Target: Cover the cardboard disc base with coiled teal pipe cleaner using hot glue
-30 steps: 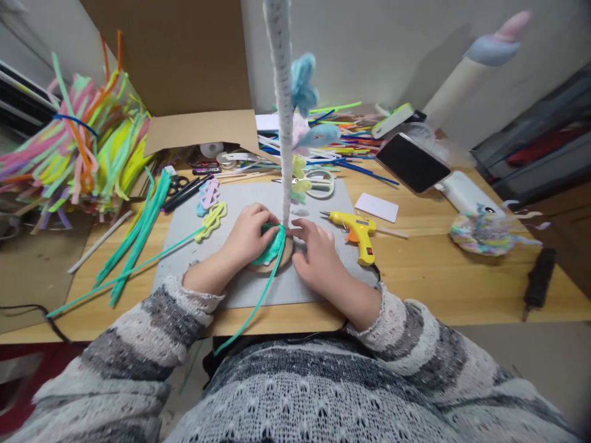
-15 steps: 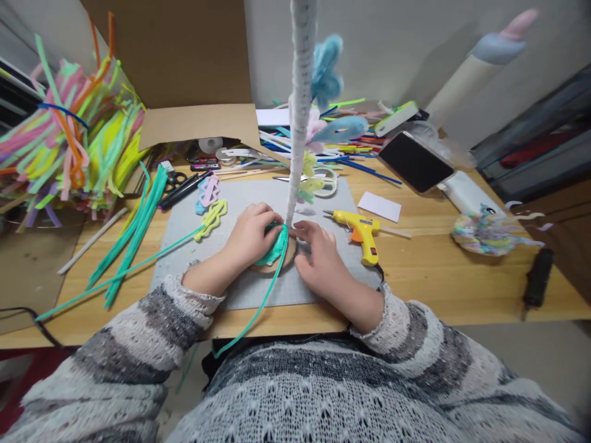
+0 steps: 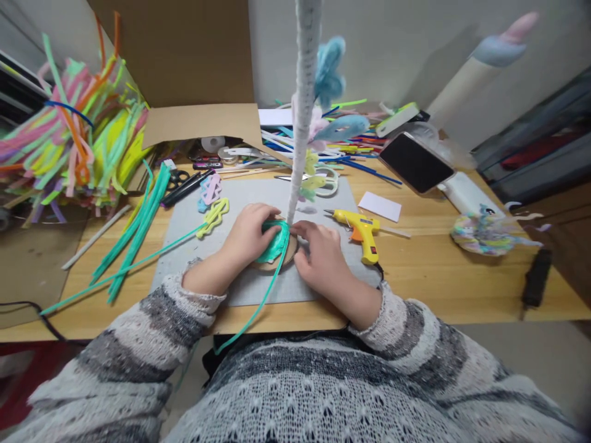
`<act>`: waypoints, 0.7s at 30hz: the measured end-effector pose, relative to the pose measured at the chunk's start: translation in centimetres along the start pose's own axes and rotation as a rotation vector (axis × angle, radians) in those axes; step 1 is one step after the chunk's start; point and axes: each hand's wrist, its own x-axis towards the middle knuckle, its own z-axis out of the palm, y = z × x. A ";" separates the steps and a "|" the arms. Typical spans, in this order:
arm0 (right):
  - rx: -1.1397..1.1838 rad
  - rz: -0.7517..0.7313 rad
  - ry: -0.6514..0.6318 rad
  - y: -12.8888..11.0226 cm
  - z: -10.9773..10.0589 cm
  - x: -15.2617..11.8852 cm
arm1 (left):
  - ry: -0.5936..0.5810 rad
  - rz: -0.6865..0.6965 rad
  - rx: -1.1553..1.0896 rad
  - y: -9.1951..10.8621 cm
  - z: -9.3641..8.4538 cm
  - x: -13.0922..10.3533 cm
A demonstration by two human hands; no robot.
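Note:
A round cardboard base (image 3: 290, 253) lies in front of me, partly covered by coiled green pipe cleaner (image 3: 276, 245). From it rises a white wrapped pole (image 3: 302, 117) carrying blue, pink and yellow pipe-cleaner shapes. My left hand (image 3: 249, 234) is closed over the base's left side, its thumb on the green coil. On the other side my right hand (image 3: 321, 249) curls round the base's edge, index fingertip at the foot of the pole and thumb lower down. A loose green end trails past the table's front edge. The far fingertips are hidden.
A grey mat (image 3: 194, 246) lies underneath. Yellow glue gun (image 3: 362, 231), white card (image 3: 379, 206) and phone (image 3: 417, 162) sit to the right. Green pipe cleaners (image 3: 133, 234) and a large multicoloured bundle (image 3: 69, 135) are left; white-handled scissors (image 3: 327, 183) lie behind the pole.
The view has shifted slightly. My left thumb lies a little differently on the green coil, showing more of it. Both hands otherwise stay at the base.

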 end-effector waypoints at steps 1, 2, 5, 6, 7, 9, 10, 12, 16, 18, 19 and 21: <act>0.007 0.000 0.002 0.0 -0.1 0.0 | -0.009 0.001 -0.002 0.0 -0.1 -0.1; 0.018 -0.001 0.005 0.0 -0.1 0.0 | -0.018 0.002 -0.001 0.0 -0.1 -0.1; 0.051 0.004 0.013 0.2 -0.4 0.1 | -0.034 0.008 0.013 0.0 -0.1 -0.2; 0.055 0.010 0.015 0.2 -0.5 0.1 | -0.038 0.014 0.018 0.0 -0.1 -0.2; 0.055 0.018 0.019 0.3 -0.6 0.1 | -0.040 0.020 0.024 0.0 -0.1 -0.2; 0.048 0.034 0.032 0.4 -0.7 0.3 | -0.040 0.033 0.033 0.0 -0.1 -0.2; 0.044 0.042 0.040 0.5 -0.8 0.3 | -0.038 0.039 0.034 0.0 -0.1 -0.2; 0.029 0.056 0.046 0.6 -0.9 0.5 | -0.030 0.052 0.031 0.0 -0.1 -0.1; -0.061 0.059 -0.022 0.7 -0.8 0.7 | -0.025 0.061 0.023 -0.1 -0.1 -0.1; -0.117 0.048 -0.082 0.8 -0.7 0.7 | -0.033 0.057 0.023 -0.1 -0.1 -0.1; -0.137 0.042 -0.106 0.8 -0.7 0.7 | -0.038 0.055 0.024 -0.1 -0.1 -0.1; -0.165 0.027 -0.138 0.8 -0.6 0.6 | -0.046 0.053 0.025 0.0 -0.1 0.0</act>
